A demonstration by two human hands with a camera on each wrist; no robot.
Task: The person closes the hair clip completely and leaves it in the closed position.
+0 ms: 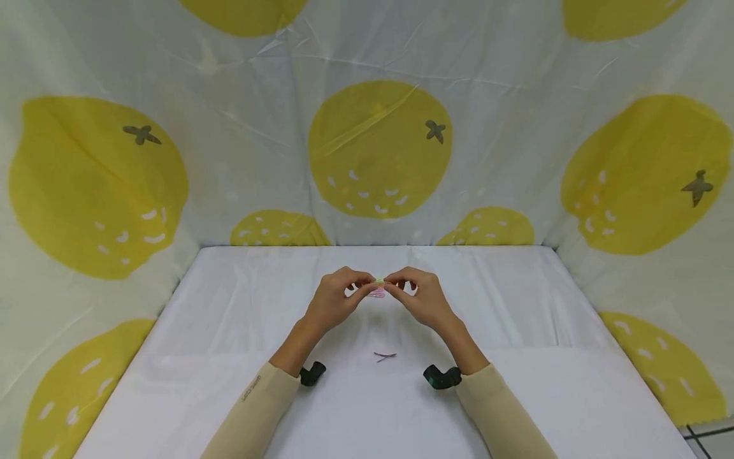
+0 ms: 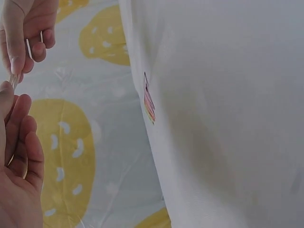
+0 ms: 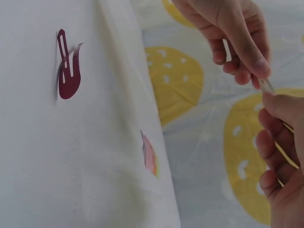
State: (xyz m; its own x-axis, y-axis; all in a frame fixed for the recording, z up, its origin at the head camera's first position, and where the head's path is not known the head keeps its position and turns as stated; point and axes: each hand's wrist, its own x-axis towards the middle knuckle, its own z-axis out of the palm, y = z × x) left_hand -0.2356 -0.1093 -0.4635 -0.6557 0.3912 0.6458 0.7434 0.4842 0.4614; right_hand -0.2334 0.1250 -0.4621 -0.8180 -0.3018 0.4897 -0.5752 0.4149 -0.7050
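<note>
My left hand (image 1: 337,294) and right hand (image 1: 423,296) meet over the far part of the table. Between thumb and fingers, each pinches one end of a small pale hair clip (image 3: 266,85), mostly covered by the fingertips. Below the hands, several coloured hair clips (image 3: 149,156) lie in a close row near the table's far edge, pink through orange to yellow-green. Closer to me, a dark red snap hair clip (image 3: 70,88) lies on the cloth, its two parts sprung apart. In the head view this red clip (image 1: 385,356) sits between the forearms.
A white cloth covers the table (image 1: 516,395). Curtains printed with yellow lemons (image 1: 378,150) enclose its back and sides. Dark wrist devices (image 1: 441,377) stick out inward from both sleeves. Floor tiles (image 1: 713,443) show at the lower right corner.
</note>
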